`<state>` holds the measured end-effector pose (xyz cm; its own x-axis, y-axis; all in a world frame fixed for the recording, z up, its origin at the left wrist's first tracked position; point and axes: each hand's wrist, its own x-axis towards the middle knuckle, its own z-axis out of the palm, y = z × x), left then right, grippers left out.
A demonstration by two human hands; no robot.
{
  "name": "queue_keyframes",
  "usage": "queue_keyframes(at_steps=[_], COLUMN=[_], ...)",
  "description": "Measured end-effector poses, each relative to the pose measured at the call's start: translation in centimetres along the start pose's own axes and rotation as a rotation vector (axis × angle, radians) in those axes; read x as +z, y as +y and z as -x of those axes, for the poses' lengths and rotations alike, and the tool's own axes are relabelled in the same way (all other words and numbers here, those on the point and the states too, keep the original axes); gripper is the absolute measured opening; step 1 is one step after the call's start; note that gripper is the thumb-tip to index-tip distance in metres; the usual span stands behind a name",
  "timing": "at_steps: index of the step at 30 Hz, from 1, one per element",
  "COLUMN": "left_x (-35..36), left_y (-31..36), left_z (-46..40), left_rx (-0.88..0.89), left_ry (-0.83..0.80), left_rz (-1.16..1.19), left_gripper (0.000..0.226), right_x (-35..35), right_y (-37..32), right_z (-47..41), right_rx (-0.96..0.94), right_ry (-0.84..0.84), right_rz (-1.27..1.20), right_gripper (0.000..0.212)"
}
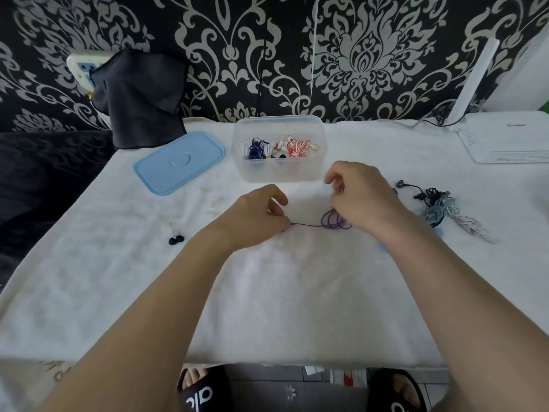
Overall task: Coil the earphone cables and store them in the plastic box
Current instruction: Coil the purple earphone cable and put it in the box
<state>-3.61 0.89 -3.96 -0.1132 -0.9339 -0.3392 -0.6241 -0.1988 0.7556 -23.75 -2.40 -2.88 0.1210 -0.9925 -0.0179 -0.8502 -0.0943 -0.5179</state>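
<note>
From the head view, the biggest risk was the purple earphone cable [332, 223] springing apart. The loops bunched under the right hand [361, 197] looked loose, and the left hand [261, 217] was pulling the free strand taut, so one tug too hard could drag the coil open (or snag it on the towel-like cloth over the counter [118, 263]). There was also another tangle of earphones [439, 206] toward the right edge, close enough to catch.

Pose-wise, both forearms reached in from the near edge. The left fingers were pinching the strand's end, and the right fingers were curled round the loops, knuckles up. All this sat mid-counter, just in front of the plastic box [279, 171], which already held coiled sets, with its blue lid [178, 162] off to the left.
</note>
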Motion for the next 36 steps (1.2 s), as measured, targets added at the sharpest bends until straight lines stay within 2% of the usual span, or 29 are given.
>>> queue_keyframes(at_steps=[2, 5, 10, 13, 16, 18, 21, 23, 27, 32, 36], left_x=[0.2, 0.6, 1.1, 1.7, 2.5, 2.9, 3.2, 3.1, 1.5, -0.9, -2.0], left_y=[0.0, 0.0, 0.2, 0.3, 0.3, 0.2, 0.2, 0.6, 1.9, 2.9, 2.7], left_z=[0.1, 0.0, 0.4, 0.3, -0.1, -0.4, -1.0, -1.2, -0.4, 0.9, 1.0], left_rx=[0.014, 0.048, 0.107, 0.151, 0.185, 0.208, 0.302, 0.318, 0.180, 0.104, 0.087], left_ry=[0.008, 0.028, 0.023, 0.046, 0.098, 0.126, 0.192, 0.203, 0.150, 0.019, 0.050], left_rz=[-0.058, -0.170, -0.264, -0.261, -0.302, -0.337, -0.330, -0.329, -0.117, 0.362, 0.378], left_gripper=[0.028, 0.031, 0.048, 0.059, 0.064, 0.057, 0.020, 0.010, 0.015, 0.024, 0.018], right_x=[-0.5, -0.5, -0.6, -0.3, -0.4, -0.6, -0.9, -1.2, -1.8, -1.8, -1.1], right_y=[0.9, 1.3, 0.6, -0.3, -1.2, -1.7, -1.9, -1.8, -1.5, -2.5, -2.9], right_z=[0.1, 0.2, 0.1, 0.0, 0.0, 0.0, -0.1, -0.2, -0.2, 0.7, 1.1], right_rx=[0.047, 0.120, 0.098, 0.142, 0.249, 0.296, 0.305, 0.304, 0.178, -0.008, 0.045], right_ry=[-0.038, -0.100, -0.142, -0.148, -0.190, -0.207, -0.189, -0.146, -0.046, -0.331, -0.416], right_rz=[0.233, 0.225, -0.024, -0.242, -0.608, -0.767, -0.882, -0.910, -0.652, -0.628, -0.697], right_gripper=[0.029, 0.030, 0.040, 0.028, 0.022, 0.020, 0.018, 0.017, 0.019, 0.023, 0.022])
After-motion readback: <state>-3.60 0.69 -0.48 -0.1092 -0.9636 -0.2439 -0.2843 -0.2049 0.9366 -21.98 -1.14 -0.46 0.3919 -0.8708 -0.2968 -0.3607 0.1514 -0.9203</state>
